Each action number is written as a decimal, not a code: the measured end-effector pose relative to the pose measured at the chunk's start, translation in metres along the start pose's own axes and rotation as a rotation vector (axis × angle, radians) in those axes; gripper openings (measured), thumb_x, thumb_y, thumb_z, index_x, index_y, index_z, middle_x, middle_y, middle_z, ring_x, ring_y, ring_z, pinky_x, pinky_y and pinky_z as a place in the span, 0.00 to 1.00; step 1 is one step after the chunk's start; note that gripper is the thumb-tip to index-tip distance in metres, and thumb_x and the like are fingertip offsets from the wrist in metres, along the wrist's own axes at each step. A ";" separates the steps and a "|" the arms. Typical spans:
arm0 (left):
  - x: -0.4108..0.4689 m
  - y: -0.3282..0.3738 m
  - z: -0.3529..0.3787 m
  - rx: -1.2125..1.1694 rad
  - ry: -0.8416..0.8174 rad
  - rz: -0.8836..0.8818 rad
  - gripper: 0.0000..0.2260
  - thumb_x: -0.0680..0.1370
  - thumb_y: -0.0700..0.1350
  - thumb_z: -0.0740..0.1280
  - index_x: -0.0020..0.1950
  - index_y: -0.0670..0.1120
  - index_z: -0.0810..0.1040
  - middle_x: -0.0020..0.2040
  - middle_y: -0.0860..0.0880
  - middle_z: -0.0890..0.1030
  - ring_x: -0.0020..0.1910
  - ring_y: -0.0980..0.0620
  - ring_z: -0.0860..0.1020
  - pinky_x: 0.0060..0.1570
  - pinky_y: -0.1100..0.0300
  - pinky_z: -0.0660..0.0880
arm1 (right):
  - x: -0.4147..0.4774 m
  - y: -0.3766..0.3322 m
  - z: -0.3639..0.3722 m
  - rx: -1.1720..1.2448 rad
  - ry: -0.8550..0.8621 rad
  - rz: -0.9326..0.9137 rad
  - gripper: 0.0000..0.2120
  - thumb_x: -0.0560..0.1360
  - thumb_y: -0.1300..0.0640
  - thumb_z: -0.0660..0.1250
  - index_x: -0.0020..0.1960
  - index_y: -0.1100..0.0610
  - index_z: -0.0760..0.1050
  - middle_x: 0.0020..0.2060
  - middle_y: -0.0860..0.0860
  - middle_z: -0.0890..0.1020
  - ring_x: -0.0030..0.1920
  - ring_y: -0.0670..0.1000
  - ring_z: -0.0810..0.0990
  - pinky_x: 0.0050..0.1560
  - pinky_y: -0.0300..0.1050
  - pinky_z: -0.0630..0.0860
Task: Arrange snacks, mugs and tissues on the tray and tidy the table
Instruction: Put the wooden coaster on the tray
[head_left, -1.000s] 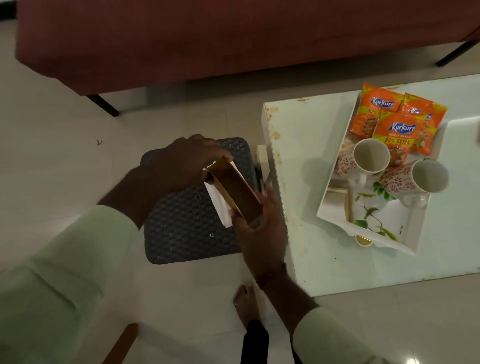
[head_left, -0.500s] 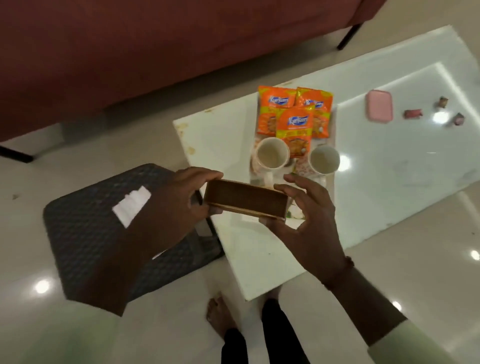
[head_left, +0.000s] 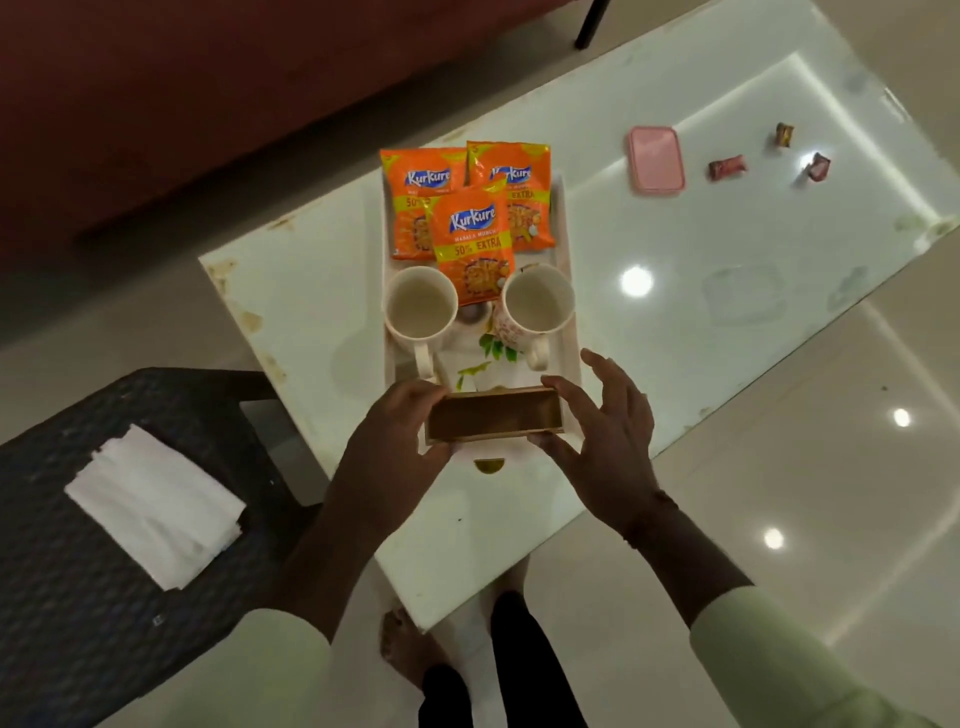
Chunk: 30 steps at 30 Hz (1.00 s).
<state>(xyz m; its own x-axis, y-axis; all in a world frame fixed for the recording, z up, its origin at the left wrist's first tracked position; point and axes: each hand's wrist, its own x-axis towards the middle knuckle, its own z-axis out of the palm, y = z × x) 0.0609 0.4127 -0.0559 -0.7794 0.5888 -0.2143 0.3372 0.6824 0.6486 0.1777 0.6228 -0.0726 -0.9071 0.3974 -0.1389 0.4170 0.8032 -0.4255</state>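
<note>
An empty brown wooden tissue holder (head_left: 494, 415) hangs over the near end of the white leaf-patterned tray (head_left: 566, 332). My left hand (head_left: 400, 431) grips its left end and my right hand (head_left: 602, 415) grips its right end. On the tray lie three orange snack packets (head_left: 470, 228) at the far end, with two white mugs (head_left: 420, 307) (head_left: 537, 306) in front of them, handles toward me. A stack of white tissues (head_left: 156, 506) lies on the dark woven stool (head_left: 93, 613) at the left.
The white glass table (head_left: 675, 291) holds a pink lidded box (head_left: 655, 159) and three wrapped sweets (head_left: 727, 167) at its far right. A red sofa (head_left: 208, 78) stands behind the table. My feet are under the table's near edge.
Both hands carried the holder from over the stool to above the tray's near end. The tissues that were under it now lie alone on the stool.
</note>
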 end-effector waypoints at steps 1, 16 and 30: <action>0.002 0.000 0.005 0.030 -0.002 0.004 0.25 0.71 0.48 0.76 0.67 0.47 0.75 0.62 0.49 0.76 0.61 0.49 0.76 0.59 0.57 0.74 | 0.001 0.006 0.005 -0.004 -0.023 0.011 0.28 0.73 0.42 0.70 0.70 0.43 0.68 0.76 0.55 0.61 0.76 0.61 0.57 0.68 0.73 0.60; 0.011 -0.008 0.024 0.236 -0.020 -0.066 0.25 0.75 0.48 0.72 0.71 0.47 0.72 0.54 0.44 0.77 0.52 0.45 0.76 0.50 0.50 0.76 | 0.011 0.027 0.044 0.007 -0.146 0.067 0.26 0.74 0.40 0.64 0.71 0.39 0.63 0.78 0.51 0.55 0.77 0.59 0.52 0.71 0.73 0.54; -0.033 -0.011 -0.018 0.128 0.369 -0.039 0.14 0.76 0.44 0.72 0.60 0.43 0.80 0.52 0.45 0.79 0.52 0.49 0.75 0.51 0.58 0.74 | -0.024 -0.029 0.006 0.201 0.150 0.048 0.29 0.73 0.44 0.69 0.71 0.50 0.68 0.75 0.52 0.64 0.75 0.51 0.61 0.70 0.54 0.62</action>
<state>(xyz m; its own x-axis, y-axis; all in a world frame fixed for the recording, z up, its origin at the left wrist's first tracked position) 0.0733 0.3780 -0.0422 -0.9224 0.3821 0.0555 0.3489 0.7633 0.5438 0.1870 0.5871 -0.0623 -0.8613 0.5068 -0.0353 0.4262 0.6830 -0.5931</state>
